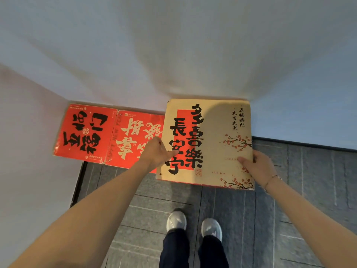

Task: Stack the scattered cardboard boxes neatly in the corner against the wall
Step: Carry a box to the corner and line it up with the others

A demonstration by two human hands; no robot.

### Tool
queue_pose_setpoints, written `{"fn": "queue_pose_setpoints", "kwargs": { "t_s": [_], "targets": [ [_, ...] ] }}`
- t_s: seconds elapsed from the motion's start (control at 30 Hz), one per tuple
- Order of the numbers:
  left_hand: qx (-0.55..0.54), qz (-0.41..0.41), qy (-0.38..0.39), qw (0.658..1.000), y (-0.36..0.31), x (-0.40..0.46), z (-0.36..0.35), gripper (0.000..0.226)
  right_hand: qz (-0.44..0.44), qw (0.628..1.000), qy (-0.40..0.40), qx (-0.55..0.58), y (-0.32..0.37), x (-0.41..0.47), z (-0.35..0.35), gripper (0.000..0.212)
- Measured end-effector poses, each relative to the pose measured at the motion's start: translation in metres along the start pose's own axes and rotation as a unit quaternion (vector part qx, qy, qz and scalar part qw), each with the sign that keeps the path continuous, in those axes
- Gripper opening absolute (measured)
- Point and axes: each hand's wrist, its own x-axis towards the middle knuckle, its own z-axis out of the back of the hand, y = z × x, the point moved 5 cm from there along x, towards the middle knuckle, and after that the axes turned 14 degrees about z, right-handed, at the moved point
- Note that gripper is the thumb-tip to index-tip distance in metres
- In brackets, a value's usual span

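I hold a tan cardboard box (212, 144) with black calligraphy, a red panel and plum blossoms, raised in front of the wall. My left hand (156, 151) grips its left edge and my right hand (258, 167) grips its right edge near the front corner. On the floor in the corner lies a red box with black characters (85, 132). Beside it, touching, lies a red box with cream characters (133, 138), whose right part is hidden behind the tan box and my left hand.
White walls (173, 55) meet in a corner at the left. Grey tiled carpet (289, 209) covers the floor, with a dark baseboard along the walls. My two feet in grey shoes (193, 225) stand just behind the boxes.
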Motion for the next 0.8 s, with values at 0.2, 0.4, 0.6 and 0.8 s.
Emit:
{"fn": "queue_pose_setpoints", "kwargs": {
  "t_s": [0.2,0.4,0.6,0.8],
  "targets": [
    [0.008,-0.013,-0.014,1.000,0.025,0.042,-0.031,0.044,-0.020,1.000,0.004,-0.014,-0.050,0.022,-0.035,0.035],
    [-0.006,-0.034,-0.027,0.999,0.039,0.082,-0.056,0.038,-0.044,0.999,-0.001,0.008,-0.093,0.041,-0.067,0.032],
    [-0.021,-0.044,-0.048,0.998,0.051,0.118,-0.069,0.041,-0.042,0.998,-0.017,0.041,-0.115,0.064,-0.098,0.037],
    [-0.012,-0.075,-0.072,0.995,0.056,0.143,-0.072,0.035,-0.039,0.996,-0.045,0.060,-0.125,0.078,-0.120,0.041]
  ]
}}
